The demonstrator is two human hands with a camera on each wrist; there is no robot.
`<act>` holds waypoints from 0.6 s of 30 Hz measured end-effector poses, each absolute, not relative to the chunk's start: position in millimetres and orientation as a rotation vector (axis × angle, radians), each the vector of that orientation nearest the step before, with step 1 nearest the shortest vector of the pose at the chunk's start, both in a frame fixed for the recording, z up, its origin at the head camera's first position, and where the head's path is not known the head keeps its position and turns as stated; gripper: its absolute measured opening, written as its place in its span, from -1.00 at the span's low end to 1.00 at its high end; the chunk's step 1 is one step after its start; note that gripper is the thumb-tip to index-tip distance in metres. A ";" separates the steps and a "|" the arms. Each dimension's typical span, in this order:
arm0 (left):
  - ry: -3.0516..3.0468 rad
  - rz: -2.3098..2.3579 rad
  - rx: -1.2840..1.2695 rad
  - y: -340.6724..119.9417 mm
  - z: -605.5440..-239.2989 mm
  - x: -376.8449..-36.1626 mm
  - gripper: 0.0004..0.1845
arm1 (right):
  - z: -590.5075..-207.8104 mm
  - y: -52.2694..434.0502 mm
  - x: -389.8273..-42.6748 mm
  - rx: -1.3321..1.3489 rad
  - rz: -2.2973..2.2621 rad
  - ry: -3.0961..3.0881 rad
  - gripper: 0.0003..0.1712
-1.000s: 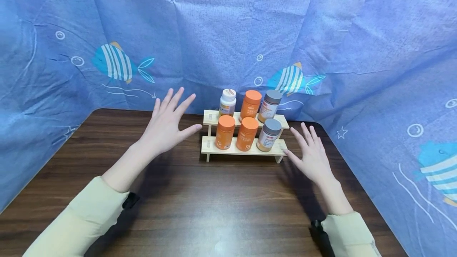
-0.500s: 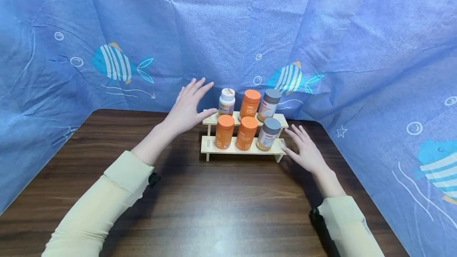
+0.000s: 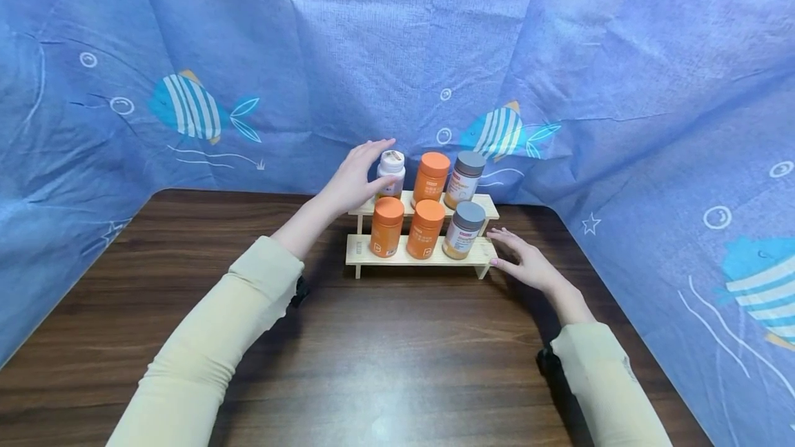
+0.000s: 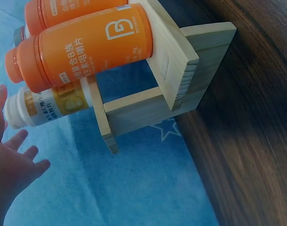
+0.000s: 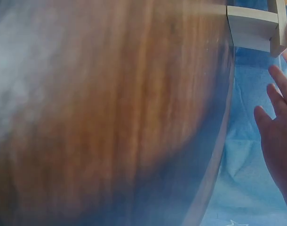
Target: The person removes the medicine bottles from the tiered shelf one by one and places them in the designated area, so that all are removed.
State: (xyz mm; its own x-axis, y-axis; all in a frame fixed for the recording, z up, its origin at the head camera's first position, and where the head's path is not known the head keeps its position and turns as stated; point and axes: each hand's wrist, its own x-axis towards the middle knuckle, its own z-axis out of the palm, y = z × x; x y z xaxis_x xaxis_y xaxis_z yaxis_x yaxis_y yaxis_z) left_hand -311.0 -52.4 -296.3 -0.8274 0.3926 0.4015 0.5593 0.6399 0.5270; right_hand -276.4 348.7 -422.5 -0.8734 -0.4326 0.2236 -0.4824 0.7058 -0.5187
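My left hand is around the white bottle at the left of the upper shelf, thumb in front and fingers behind. In the left wrist view its fingers are spread near the white cap; whether they touch it is unclear. My right hand is at the right end of the two-tier wooden rack, its thumb close to the lower shelf's end. Fingers look loosely extended in the right wrist view, beside the rack's end. Any contact there is hard to tell.
An orange bottle and a grey-capped bottle share the upper shelf. Below stand two orange bottles, left and middle, and another grey-capped bottle. A blue fish-print cloth hangs behind the dark wooden table.
My left hand has moved right to the white bottle. My right hand has shifted slightly left and lower, towards the rack's end. The bottles stay in their places.
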 end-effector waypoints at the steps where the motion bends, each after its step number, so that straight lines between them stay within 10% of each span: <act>1: -2.612 -0.982 -0.773 -51.1 -297.1 -312.2 -0.28 | -422.9 348.4 -277.2 0.763 0.939 -2.829 -0.34; 18: -2.500 -1.504 -0.659 -45.7 -311.7 -326.7 -0.54 | -425.6 345.3 -280.9 0.538 1.325 -2.936 -0.31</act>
State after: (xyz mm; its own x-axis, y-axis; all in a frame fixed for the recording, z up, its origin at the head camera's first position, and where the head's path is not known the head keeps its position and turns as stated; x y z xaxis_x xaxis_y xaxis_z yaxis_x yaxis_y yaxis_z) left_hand -326.7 -45.7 -311.7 -0.8920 0.2909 0.3459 0.4419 0.4005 0.8027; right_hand -280.9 345.3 -425.6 -0.9382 -0.3456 0.0216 -0.2448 0.6181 -0.7470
